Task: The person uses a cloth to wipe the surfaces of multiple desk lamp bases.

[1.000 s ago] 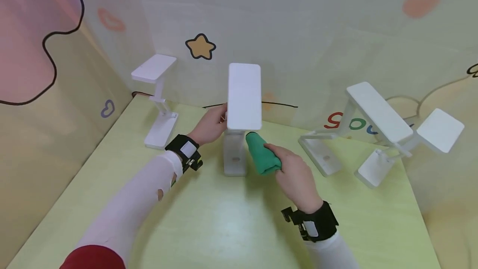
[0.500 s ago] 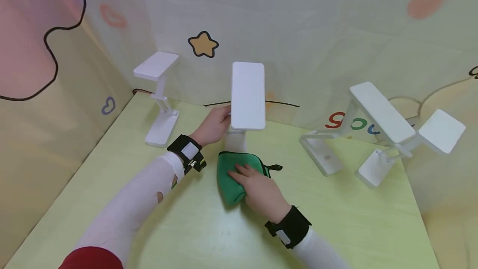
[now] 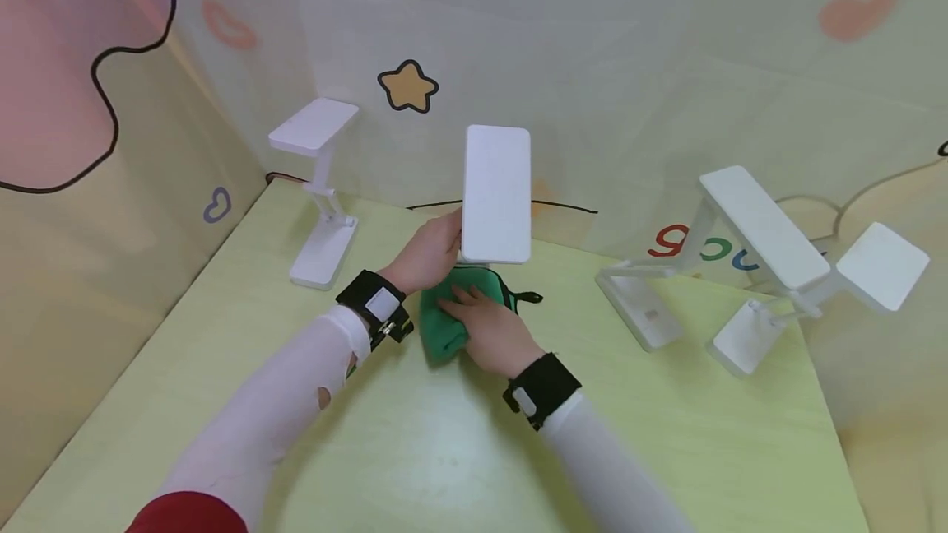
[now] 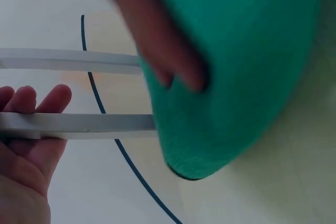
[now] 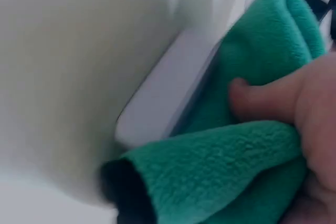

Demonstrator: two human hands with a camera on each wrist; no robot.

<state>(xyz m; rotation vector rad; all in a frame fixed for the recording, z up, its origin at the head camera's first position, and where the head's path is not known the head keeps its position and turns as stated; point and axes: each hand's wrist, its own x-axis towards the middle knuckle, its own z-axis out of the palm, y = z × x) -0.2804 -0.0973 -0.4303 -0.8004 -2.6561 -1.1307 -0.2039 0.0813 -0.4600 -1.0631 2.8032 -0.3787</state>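
Note:
A white folding desk lamp (image 3: 498, 194) stands in the middle of the table. My left hand (image 3: 429, 249) grips its upright; in the left wrist view, fingers curl around one of two parallel white bars (image 4: 89, 124). A green cloth (image 3: 442, 327) with black edging and a loop covers the lamp's base. My right hand (image 3: 492, 331) holds this cloth against the base, its fingertips pressing from above. The right wrist view shows the thumb (image 5: 262, 98) on the bunched cloth and a bare edge of the white base (image 5: 163, 90). The left fingertips are hidden in the head view.
Another white lamp (image 3: 314, 130) stands at the back left. To the right are two more, a long-headed lamp (image 3: 763, 224) and a square-headed lamp (image 3: 885, 266), close together. A printed curtain (image 3: 615, 89) hangs behind the pale green table (image 3: 415, 467).
The right hand has brought the cloth from the lamp's right side onto its base, then slid it back toward the upright. The left hand keeps its grip on the lamp.

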